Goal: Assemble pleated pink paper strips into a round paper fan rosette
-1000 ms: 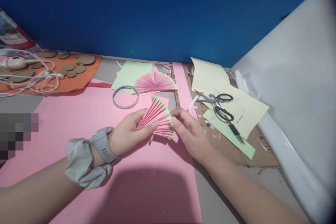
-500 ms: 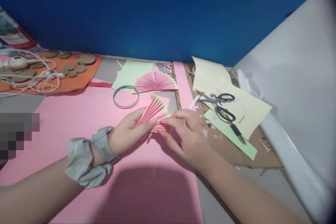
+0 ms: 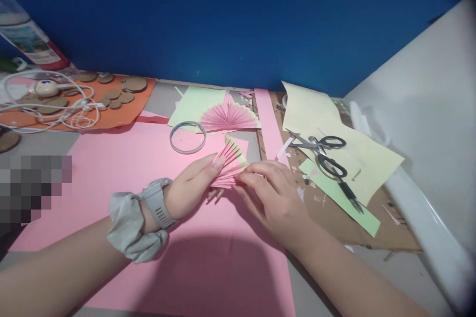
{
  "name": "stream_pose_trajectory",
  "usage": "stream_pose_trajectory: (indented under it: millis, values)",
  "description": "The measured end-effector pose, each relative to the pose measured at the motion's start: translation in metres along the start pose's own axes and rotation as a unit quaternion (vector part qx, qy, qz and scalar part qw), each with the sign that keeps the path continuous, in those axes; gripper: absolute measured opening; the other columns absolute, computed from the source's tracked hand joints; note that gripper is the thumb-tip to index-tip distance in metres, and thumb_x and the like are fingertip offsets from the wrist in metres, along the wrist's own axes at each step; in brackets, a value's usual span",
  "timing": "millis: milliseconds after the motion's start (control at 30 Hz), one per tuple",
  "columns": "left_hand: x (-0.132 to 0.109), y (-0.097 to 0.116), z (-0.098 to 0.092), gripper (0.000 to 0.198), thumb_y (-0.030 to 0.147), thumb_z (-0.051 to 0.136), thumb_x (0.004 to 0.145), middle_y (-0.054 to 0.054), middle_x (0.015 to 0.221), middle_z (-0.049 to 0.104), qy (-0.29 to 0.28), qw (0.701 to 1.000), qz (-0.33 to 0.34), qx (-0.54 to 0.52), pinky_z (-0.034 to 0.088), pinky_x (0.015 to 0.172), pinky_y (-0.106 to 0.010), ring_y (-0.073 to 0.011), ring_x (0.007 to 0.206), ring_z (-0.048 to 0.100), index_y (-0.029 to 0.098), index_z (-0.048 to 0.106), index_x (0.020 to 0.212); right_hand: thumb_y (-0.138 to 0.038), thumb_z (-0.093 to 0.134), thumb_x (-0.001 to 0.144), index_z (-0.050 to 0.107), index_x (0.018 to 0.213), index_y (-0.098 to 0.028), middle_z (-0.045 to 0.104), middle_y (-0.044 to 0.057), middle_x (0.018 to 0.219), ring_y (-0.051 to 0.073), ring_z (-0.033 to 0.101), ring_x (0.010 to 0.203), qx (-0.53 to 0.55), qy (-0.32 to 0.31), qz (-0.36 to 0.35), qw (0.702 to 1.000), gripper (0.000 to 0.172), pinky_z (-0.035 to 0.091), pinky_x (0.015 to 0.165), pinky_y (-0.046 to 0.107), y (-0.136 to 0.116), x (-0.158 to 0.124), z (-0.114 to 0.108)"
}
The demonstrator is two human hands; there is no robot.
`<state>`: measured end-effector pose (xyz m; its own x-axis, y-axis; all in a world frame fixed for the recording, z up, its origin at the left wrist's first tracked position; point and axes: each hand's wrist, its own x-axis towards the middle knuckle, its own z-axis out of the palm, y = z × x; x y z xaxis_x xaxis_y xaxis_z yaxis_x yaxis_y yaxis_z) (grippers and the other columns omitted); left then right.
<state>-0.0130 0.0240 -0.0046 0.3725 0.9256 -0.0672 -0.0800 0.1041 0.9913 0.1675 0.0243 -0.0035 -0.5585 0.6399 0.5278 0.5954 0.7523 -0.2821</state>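
Both hands hold a small pleated pink paper fan with yellow-green edges (image 3: 231, 163) just above a large pink sheet (image 3: 148, 178). My left hand (image 3: 193, 185), with a grey watch and grey scrunchie on the wrist, pinches the fan's left side between thumb and fingers. My right hand (image 3: 269, 193) is closed on the fan's lower right pleats, pressing them together. A second, spread-out pink fan (image 3: 227, 118) lies farther back on a pale green sheet (image 3: 189, 101).
A roll of clear tape (image 3: 188, 137) lies behind the hands. Two pairs of scissors (image 3: 323, 151) rest on yellow paper (image 3: 334, 129) at the right. Cardboard discs (image 3: 126, 86) and white cables (image 3: 55, 106) sit on orange paper at the left. A blue wall stands behind.
My right hand moved left onto the fan and closed over its lower pleats, folding them together. The left hand kept its hold. The view shifted slightly.
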Motion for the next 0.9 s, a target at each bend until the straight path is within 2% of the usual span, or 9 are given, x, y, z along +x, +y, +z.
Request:
stream_pose_trajectory:
  millis: [233, 567, 667, 767, 900]
  values:
    - [-0.0005, 0.0006, 0.0009, 0.041, 0.043, 0.031, 0.092, 0.001, 0.058, 0.049, 0.007, 1.000, -0.010, 0.009, 0.041, 0.052, -0.025, -0.0102, 0.053, 0.048, 0.016, 0.047, 0.066, -0.014, 0.055, 0.081, 0.055, 0.101, -0.021, 0.059, 0.007, 0.096, 0.020, 0.052, 0.096, 0.039, -0.002, -0.002, 0.999, 0.021, 0.042, 0.085, 0.037, -0.0019, 0.0001, 0.0012]
    - [0.0016, -0.0010, -0.0011, 0.041, 0.041, 0.029, 0.093, 0.000, 0.057, 0.048, -0.011, 1.000, 0.001, -0.009, 0.041, 0.052, -0.025, -0.0105, 0.052, 0.046, 0.015, 0.047, 0.067, -0.013, 0.055, 0.082, 0.055, 0.100, -0.021, 0.059, 0.006, 0.096, 0.019, 0.052, 0.094, 0.042, -0.009, -0.004, 0.999, 0.019, 0.042, 0.083, 0.036, -0.0021, 0.0006, 0.0026]
    - [0.0017, -0.0010, -0.0013, 0.038, 0.042, 0.030, 0.092, 0.001, 0.058, 0.048, -0.006, 1.000, -0.008, -0.021, 0.040, 0.050, -0.025, -0.0103, 0.051, 0.045, 0.016, 0.047, 0.070, -0.013, 0.054, 0.083, 0.054, 0.105, -0.021, 0.058, 0.007, 0.098, 0.019, 0.051, 0.095, 0.044, -0.014, -0.004, 0.999, 0.024, 0.042, 0.083, 0.036, -0.0016, 0.0004, 0.0032]
    - [0.0018, -0.0013, -0.0013, 0.036, 0.042, 0.031, 0.092, 0.002, 0.059, 0.047, -0.005, 0.999, -0.016, -0.032, 0.040, 0.050, -0.024, -0.0100, 0.051, 0.045, 0.016, 0.047, 0.072, -0.011, 0.052, 0.083, 0.053, 0.112, -0.021, 0.056, 0.007, 0.100, 0.020, 0.050, 0.096, 0.035, -0.016, -0.018, 0.999, 0.030, 0.041, 0.083, 0.037, -0.0006, -0.0002, 0.0027]
    - [0.0023, -0.0022, -0.0018, 0.036, 0.043, 0.031, 0.091, 0.001, 0.059, 0.047, -0.010, 0.999, -0.019, -0.041, 0.040, 0.050, -0.024, -0.0100, 0.051, 0.045, 0.016, 0.047, 0.073, -0.009, 0.053, 0.082, 0.057, 0.108, -0.020, 0.055, 0.008, 0.097, 0.020, 0.049, 0.093, 0.019, -0.021, -0.040, 0.999, 0.029, 0.041, 0.080, 0.037, 0.0003, -0.0007, 0.0010]
